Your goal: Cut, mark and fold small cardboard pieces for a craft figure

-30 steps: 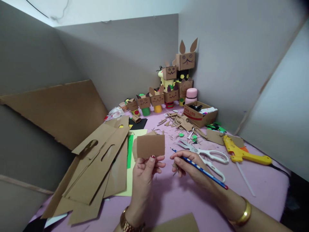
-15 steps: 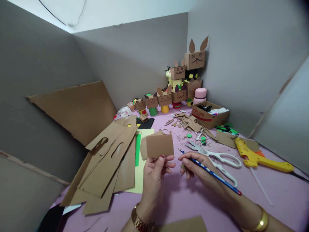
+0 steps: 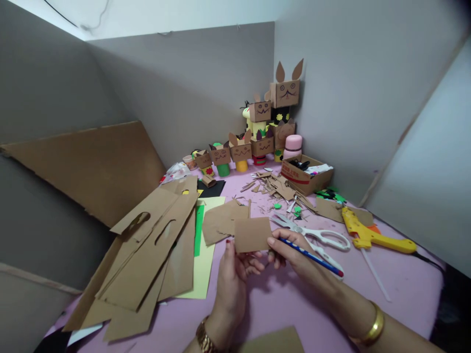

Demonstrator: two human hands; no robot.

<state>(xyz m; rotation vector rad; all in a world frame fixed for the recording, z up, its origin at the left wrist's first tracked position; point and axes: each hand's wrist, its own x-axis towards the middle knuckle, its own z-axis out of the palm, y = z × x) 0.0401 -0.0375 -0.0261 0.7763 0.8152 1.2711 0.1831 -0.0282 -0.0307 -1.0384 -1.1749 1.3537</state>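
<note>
A small rectangular piece of cardboard is held up above the table, its blank face towards me. My right hand pinches it at the lower right corner with the thumb. That same hand also keeps a blue dotted pencil with a red end, lying slantwise along the fingers. Just below and left of the piece, my left hand has thumb and fingers apart; its thumb tip is beside the piece's left edge, and I cannot tell if it touches. White-handled scissors lie behind my right hand.
Cut cardboard sheets and yellow paper lie left. A yellow glue gun lies right. Cardboard scraps, a small box, a pink flask and several cardboard animal figures stand or lie at the back.
My right hand has moved in to the cardboard piece and gripped its right corner. The left hand's thumb has come off its face. The piece is slightly lower, and the view has shifted.
</note>
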